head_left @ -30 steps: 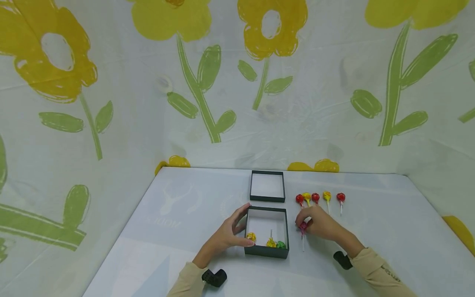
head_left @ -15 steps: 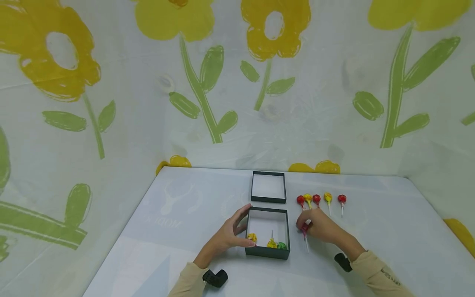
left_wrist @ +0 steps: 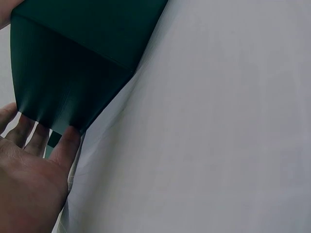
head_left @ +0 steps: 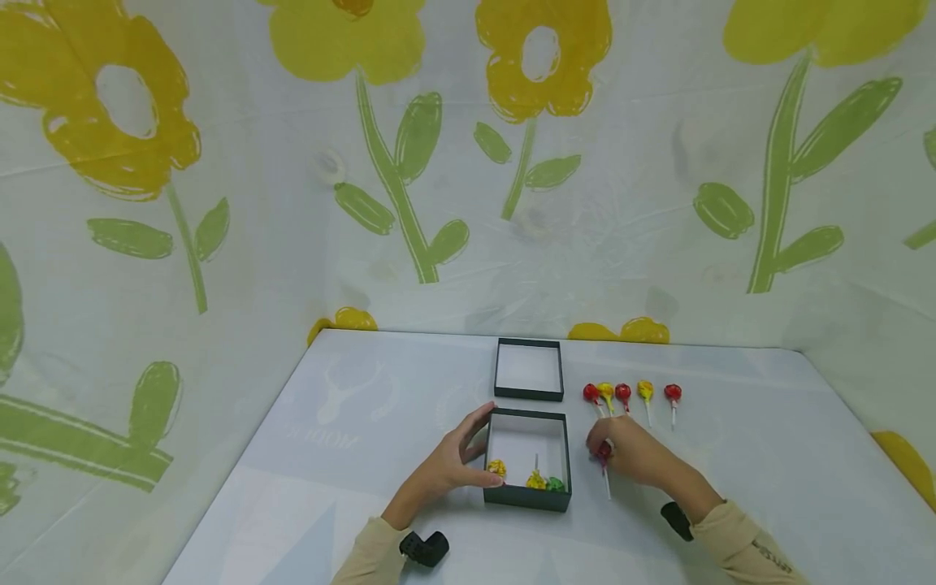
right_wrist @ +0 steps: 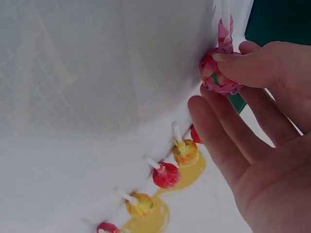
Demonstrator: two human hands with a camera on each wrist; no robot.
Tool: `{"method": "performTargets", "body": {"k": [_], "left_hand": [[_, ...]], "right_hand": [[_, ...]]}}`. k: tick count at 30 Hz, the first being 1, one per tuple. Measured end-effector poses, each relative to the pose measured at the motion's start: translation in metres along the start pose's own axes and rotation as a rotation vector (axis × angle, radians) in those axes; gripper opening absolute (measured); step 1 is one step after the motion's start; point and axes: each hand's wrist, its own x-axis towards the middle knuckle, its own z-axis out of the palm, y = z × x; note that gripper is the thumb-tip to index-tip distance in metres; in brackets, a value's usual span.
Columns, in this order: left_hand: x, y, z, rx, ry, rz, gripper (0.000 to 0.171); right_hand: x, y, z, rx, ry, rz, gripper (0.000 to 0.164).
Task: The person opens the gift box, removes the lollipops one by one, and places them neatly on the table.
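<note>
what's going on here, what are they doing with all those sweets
A person at a white table is holding the left side of a dark open box with the left hand. The right hand pinches a pink lollipop just right of the box. Inside are two yellow sweets and a green one. Five red and yellow lollipops lie beyond the right hand, and what looks like the lid sits behind the box.

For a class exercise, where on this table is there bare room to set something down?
Bare table lies left of the box, lid and left hand, and right of the lollipop row. Crowded: right of the box, where the right hand pinches a pink lollipop.
</note>
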Motion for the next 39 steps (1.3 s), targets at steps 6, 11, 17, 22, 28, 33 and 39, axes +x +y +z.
{"method": "performTargets", "body": {"k": [6, 11, 17, 22, 28, 33, 39], "left_hand": [[0.000, 0.000, 0.000, -0.004, 0.004, -0.001, 0.098], [0.000, -0.002, -0.001, -0.001, 0.002, 0.015, 0.099], [-0.001, 0.000, -0.001, 0.007, 0.004, 0.013, 0.099], [0.001, -0.003, -0.001, 0.002, 0.003, 0.015, 0.101], [0.006, -0.026, -0.003, 0.021, 0.019, 0.024, 0.103], [0.006, -0.032, -0.003, 0.036, 0.028, 0.020, 0.101], [0.006, -0.031, -0.002, 0.030, 0.034, 0.002, 0.101]], "right_hand": [[-0.002, -0.005, -0.003, -0.001, 0.012, 0.037, 0.032], [-0.001, -0.005, -0.007, 0.013, 0.014, -0.026, 0.026], [0.001, -0.008, -0.014, 0.078, 0.023, -0.129, 0.020], [0.001, -0.017, -0.019, 0.156, 0.048, -0.195, 0.019], [0.001, -0.030, -0.020, 0.221, 0.089, -0.246, 0.019], [0.005, -0.039, -0.020, 0.241, 0.115, -0.283, 0.021], [0.015, -0.049, -0.016, 0.240, 0.096, -0.292, 0.018]]}}
